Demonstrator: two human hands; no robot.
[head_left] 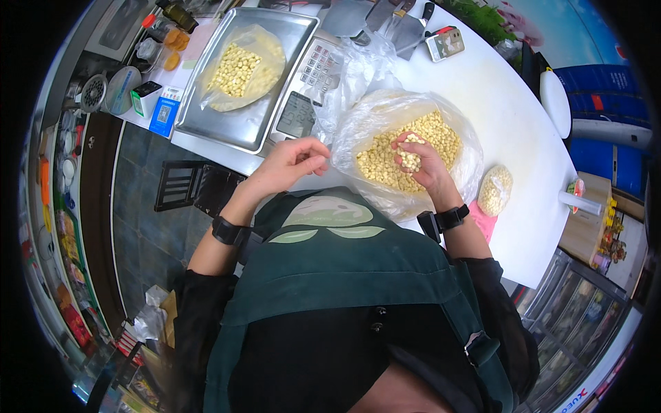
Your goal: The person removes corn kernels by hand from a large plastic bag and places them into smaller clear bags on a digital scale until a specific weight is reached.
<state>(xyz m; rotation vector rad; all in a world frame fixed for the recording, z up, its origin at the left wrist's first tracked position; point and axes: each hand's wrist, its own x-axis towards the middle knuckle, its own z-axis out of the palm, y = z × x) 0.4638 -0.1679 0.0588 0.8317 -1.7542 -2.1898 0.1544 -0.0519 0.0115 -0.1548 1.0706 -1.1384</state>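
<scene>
A large clear plastic bag (356,116), its mouth spread wide, holds a heap of pale yellow kernels (384,165). My right hand (436,168) is above the heap with a handful of kernels (411,155) in its curled fingers. Left of this bag, my left hand (292,162) hovers near the front corner of the scale, fingers loosely bent and nothing visible in them. On the scale's steel tray (245,124) rests a smaller plastic bag (273,64) with kernels (235,69) inside. The scale's keypad and lit display (297,114) face the large bag.
Crumpled clear bags (364,67) lie beside the keypad. Cleavers (405,31) and a phone (445,44) lie at the table's back. A small tied bag of pale kernels (496,191) sits at right by a pink cloth (484,219). A dark chair (199,186) stands left, below table height.
</scene>
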